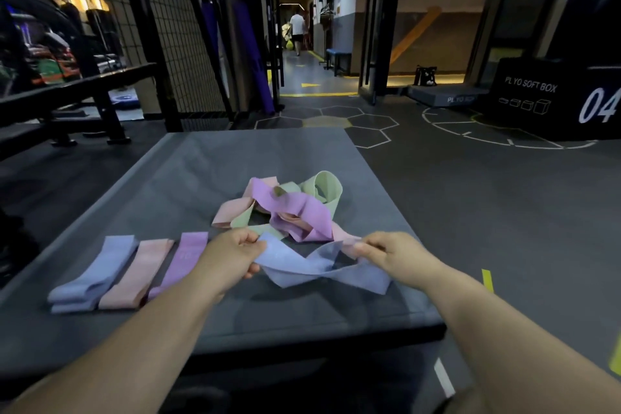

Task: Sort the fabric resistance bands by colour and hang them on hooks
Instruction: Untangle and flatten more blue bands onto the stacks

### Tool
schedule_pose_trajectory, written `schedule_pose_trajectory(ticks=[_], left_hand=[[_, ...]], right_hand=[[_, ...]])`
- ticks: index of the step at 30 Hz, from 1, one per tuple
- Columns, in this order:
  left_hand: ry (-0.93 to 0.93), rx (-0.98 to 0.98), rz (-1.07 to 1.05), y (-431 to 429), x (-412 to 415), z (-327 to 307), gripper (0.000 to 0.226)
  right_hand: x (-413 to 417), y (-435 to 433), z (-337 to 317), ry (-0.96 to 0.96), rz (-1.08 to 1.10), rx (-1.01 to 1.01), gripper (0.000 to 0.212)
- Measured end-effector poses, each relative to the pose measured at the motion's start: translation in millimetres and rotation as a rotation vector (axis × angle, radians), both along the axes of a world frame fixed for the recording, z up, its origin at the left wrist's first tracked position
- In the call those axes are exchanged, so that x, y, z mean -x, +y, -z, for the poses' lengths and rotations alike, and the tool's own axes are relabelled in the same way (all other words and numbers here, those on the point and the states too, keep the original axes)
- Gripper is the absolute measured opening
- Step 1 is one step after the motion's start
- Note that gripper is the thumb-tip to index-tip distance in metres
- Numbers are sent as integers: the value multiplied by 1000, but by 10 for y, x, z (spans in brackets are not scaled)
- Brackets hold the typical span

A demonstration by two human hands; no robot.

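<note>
A twisted blue band (pixel 312 267) hangs just above the grey padded platform (pixel 208 158). My left hand (pixel 232 254) pinches its left end and my right hand (pixel 389 254) pinches its right end. Behind it lies a tangled pile with a purple band (pixel 295 212), pink bands (pixel 232 212) and green bands (pixel 322 188). At the left, flat and side by side, lie blue bands (pixel 94 274), a pink band (pixel 137 274) and a purple band (pixel 181 262). No hooks are in view.
A black weight bench (pixel 67 91) stands at the far left beside a wire mesh wall (pixel 174 27). A black plyo soft box (pixel 551 97) sits at the far right. A person (pixel 297 32) walks away down the corridor beyond.
</note>
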State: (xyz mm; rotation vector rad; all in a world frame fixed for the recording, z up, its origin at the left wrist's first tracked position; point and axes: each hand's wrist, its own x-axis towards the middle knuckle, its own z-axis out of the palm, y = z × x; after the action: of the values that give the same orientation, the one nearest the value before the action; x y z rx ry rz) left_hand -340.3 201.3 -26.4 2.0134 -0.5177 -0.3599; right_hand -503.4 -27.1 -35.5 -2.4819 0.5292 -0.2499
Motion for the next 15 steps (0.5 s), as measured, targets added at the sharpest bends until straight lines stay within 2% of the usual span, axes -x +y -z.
schedule_pose_trajectory(ticks=[3,6,10,13,15], left_hand=[[-55,-91,-21,126,4,98,10],[-73,-113,-16,162,6,154,10],[-59,-134,-3,205,-45,261,9],[-76,-164,32,209,-69,304,9],[-91,-185,59,199,-85,315,9]], right_hand=[[12,1,-1,-192,113,-86,13],[-5,-9,8,-263,199,-40,8],[-58,-46,71,-225,272,88,10],[-67,-39,98,-154,267,88,24],[-88,-6,120,-81,220,51,26]])
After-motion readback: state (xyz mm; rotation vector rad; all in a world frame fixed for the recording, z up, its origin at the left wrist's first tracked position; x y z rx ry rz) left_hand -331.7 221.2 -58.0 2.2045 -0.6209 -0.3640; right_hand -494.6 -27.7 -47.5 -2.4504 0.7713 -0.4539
